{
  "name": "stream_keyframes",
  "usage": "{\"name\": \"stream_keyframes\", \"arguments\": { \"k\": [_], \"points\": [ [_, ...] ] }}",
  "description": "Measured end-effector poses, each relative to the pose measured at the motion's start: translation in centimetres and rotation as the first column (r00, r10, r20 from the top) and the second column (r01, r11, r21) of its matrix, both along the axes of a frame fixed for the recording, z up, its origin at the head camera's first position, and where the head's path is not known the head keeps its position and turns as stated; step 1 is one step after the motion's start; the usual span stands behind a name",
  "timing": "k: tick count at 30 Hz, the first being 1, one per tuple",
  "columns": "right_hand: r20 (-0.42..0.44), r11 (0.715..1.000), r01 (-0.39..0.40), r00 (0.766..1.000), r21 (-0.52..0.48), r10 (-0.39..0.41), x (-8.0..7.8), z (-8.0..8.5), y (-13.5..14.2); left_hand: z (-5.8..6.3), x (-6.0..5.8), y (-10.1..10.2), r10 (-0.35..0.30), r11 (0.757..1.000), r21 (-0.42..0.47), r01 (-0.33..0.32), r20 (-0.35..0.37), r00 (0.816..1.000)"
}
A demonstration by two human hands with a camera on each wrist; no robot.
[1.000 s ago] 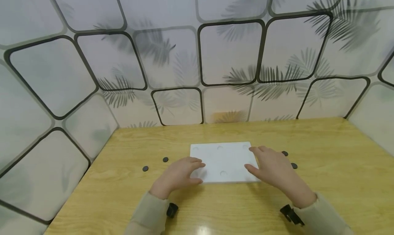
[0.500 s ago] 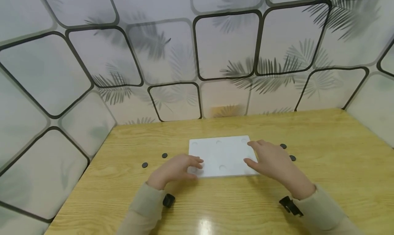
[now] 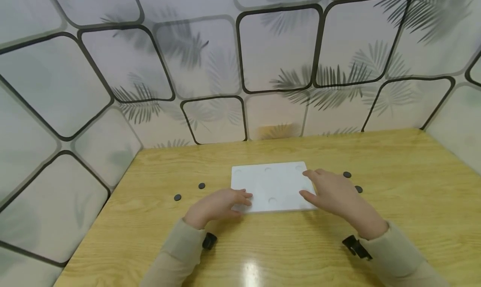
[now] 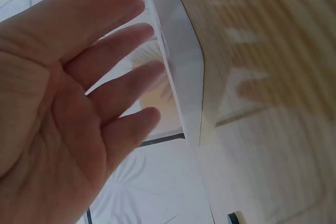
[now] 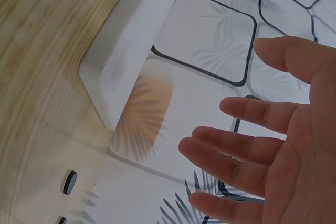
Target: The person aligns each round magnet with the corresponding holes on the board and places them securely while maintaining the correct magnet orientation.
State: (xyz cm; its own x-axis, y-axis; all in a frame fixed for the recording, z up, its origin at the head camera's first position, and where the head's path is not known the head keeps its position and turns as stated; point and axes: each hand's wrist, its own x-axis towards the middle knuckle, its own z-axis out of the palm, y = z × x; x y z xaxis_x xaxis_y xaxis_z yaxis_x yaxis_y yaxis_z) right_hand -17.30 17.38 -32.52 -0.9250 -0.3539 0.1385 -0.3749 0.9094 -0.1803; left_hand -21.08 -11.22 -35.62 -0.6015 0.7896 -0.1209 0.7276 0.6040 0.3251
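Note:
A white rectangular board [image 3: 276, 186] with shallow round recesses lies on the wooden table. My left hand [image 3: 218, 204] is held over the board's near left corner, its fingertips overlapping the surface. In the left wrist view the fingers of this left hand [image 4: 89, 87] are loosely bent, with nothing between them, beside the board's white edge [image 4: 178, 51]. My right hand [image 3: 332, 193] hovers at the board's right edge, thumb and fingers spread. The right wrist view shows that right hand [image 5: 262, 156] apart from the board's corner [image 5: 113, 77] and holding nothing.
Two dark round discs, one nearer [image 3: 178, 197] and one farther [image 3: 201, 186], lie left of the board. Two more, a far disc [image 3: 347, 174] and a near disc [image 3: 358, 189], lie to its right. A patterned wall covering [image 3: 278, 53] borders the table [image 3: 293, 253] behind and at the sides.
The left thumb has dropped from above the board's near edge toward the table, and the left fingers bend down more. The right hand keeps its place; the head view has tilted slightly.

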Motion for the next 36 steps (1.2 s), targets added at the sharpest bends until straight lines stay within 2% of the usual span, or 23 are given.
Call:
{"name": "stream_keyframes", "arguments": {
  "k": [5,9,13,21,30,36],
  "points": [
    [0.006,1.000,-0.005,1.000,-0.015,0.005,0.0,0.1,0.0,0.2,0.3,0.0,0.021,0.999,-0.034,-0.020,0.039,0.999],
    [0.016,1.000,-0.009,1.000,-0.021,0.010,0.0,0.2,0.1,0.4,0.8,0.3,0.045,0.995,-0.095,-0.039,0.062,0.997],
    [0.026,1.000,-0.009,1.000,-0.026,0.009,0.0,0.3,0.2,0.5,1.1,0.5,0.043,0.989,-0.147,-0.035,0.052,0.998],
    [0.025,1.000,-0.010,1.000,-0.029,0.011,0.0,0.6,0.4,0.3,1.2,0.7,0.087,0.989,-0.133,-0.069,0.138,0.987],
    [-0.010,0.996,-0.058,0.998,-0.073,0.057,-0.4,1.4,1.8,-0.1,1.1,1.1,0.048,0.989,-0.143,-0.037,0.075,0.996],
    [-0.059,0.986,-0.119,0.992,-0.119,0.113,-0.7,2.5,2.9,0.2,1.1,1.0,0.063,0.990,-0.134,-0.051,0.094,0.994]
  ]
}}
